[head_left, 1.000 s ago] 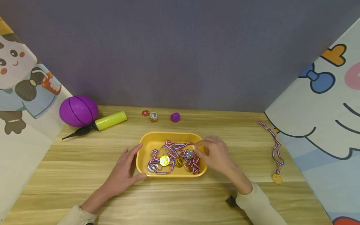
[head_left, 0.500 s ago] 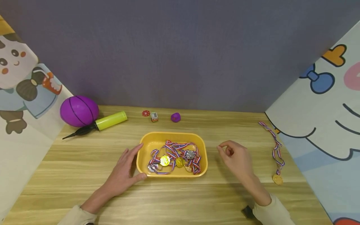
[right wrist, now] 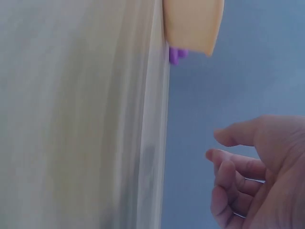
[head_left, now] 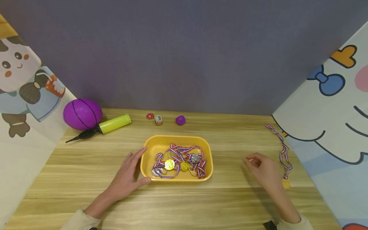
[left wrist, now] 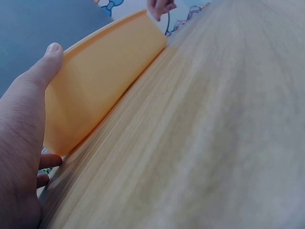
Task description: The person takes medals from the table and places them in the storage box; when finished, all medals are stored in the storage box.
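Note:
A yellow tray sits mid-table and holds several gold and silver medals on tangled striped ribbons. My left hand lies flat on the table, fingers straight along the tray's left wall and thumb at its front corner; the left wrist view shows the thumb against the tray. My right hand hovers empty, fingers loosely curled, right of the tray and just left of a lone medal's ribbon and its gold disc. In the right wrist view the right hand holds nothing.
A purple ball and a yellow-green pump lie at the back left. A red chip, a small toy block and a purple piece line the back edge. Cartoon panels wall both sides.
My right hand has left the tray's right edge and moved right, empty, to beside the lone medal. The left hand and the tray have stayed put.

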The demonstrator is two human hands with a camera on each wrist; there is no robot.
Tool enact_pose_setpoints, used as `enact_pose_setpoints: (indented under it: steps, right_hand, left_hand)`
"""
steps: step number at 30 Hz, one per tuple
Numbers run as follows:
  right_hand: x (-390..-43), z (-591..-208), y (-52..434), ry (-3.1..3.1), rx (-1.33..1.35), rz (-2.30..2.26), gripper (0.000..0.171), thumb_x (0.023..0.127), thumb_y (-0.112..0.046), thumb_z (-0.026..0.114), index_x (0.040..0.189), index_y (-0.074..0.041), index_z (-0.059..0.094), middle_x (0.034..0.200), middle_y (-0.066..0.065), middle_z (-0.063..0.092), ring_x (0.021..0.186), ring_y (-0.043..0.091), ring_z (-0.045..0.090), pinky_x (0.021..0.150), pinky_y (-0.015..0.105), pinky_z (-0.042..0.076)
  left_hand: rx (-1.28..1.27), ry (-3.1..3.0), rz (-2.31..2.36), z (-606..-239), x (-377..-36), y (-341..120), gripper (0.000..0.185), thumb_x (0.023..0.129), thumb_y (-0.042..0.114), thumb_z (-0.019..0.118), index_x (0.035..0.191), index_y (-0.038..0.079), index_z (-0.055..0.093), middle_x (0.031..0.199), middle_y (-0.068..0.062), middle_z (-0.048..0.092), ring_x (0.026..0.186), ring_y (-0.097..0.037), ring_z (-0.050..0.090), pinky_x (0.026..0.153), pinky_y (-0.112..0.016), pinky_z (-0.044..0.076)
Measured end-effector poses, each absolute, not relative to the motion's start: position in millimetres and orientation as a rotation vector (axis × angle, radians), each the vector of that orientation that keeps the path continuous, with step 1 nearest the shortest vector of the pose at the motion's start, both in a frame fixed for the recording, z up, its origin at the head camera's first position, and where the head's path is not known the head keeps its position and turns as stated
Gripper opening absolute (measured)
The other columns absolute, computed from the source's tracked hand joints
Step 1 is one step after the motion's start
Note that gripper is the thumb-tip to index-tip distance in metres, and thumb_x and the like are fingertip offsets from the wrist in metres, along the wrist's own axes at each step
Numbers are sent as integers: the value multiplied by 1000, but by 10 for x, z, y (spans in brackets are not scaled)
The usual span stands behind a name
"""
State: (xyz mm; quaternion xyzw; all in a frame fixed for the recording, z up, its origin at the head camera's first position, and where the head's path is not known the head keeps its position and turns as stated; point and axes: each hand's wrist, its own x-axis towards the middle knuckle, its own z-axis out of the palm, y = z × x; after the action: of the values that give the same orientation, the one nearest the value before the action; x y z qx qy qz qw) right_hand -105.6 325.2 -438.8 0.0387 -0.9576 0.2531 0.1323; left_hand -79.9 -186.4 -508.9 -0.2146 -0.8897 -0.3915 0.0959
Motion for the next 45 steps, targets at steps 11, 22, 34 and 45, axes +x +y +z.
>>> enact_pose_setpoints:
  steps: [11, 22, 34, 45]
  right_hand:
    - [-1011, -4370, 3890, -2862, -80, 617, 23, 100, -24, 84, 106, -2, 84, 79, 0, 73, 67, 11, 62, 53, 26, 47]
    - [-898, -4358, 4313, -3023, -247, 685, 51, 105, -38, 79, 128, 7, 73, 97, 15, 77, 80, 17, 67, 61, 33, 52]
    - [-785, -4370, 4524, -3279, -487, 649, 80, 101, -64, 74, 127, 10, 60, 106, 17, 75, 96, 40, 72, 74, 48, 58]
    - [-731, -4412, 4627, -3368, -601, 651, 89, 95, -73, 75, 111, 13, 59, 108, 31, 73, 93, 51, 70, 72, 54, 59]
  left_hand:
    - [-632, -2634, -1153, -5083, -799, -1858, 108, 97, 82, 65, 178, 25, 23, 174, -17, 43, 157, -49, 42, 139, -60, 8]
    - [-642, -2628, -1154, -5080, -789, -1847, 107, 97, 80, 66, 178, 23, 23, 174, -18, 44, 156, -49, 43, 140, -57, 8]
    - [-650, -2622, -1151, -5087, -796, -1858, 107, 98, 80, 65, 178, 23, 23, 174, -17, 44, 156, -48, 43, 140, -54, 7]
    - [-640, -2628, -1149, -5085, -800, -1855, 108, 97, 81, 64, 178, 23, 23, 174, -17, 43, 157, -48, 42, 140, -55, 7]
